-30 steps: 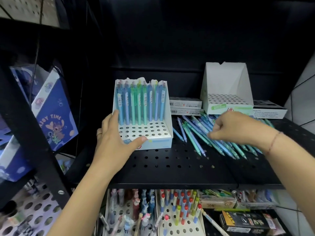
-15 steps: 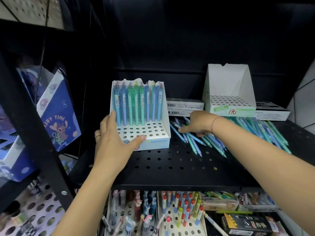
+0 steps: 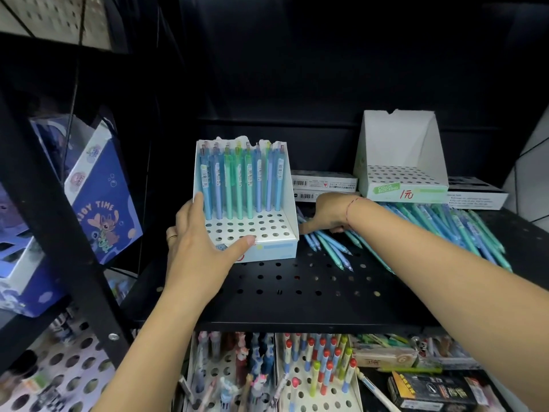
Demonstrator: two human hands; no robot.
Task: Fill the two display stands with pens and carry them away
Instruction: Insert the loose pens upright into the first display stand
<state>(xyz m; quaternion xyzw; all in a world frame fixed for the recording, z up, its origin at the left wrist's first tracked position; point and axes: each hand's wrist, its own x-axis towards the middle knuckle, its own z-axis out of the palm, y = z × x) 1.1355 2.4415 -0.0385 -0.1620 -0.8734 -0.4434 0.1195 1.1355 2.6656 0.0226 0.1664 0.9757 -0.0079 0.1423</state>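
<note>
Right hand (image 3: pixel 329 212) has slid left over the loose pens (image 3: pixel 445 227) to just right of the near stand (image 3: pixel 276 248); I cannot tell whether its fingers grasp one. Left hand (image 3: pixel 199 245) clasps that stand's left front corner. Only its back row holds upright blue-green pens (image 3: pixel 240 185). Its front holes are unfilled, as is the second stand (image 3: pixel 398 150), behind and to the right.

The left hand (image 3: pixel 196 251) wears a gold ring (image 3: pixel 171 237), the right wrist (image 3: pixel 361 214) a thin red thread (image 3: pixel 349 207).
</note>
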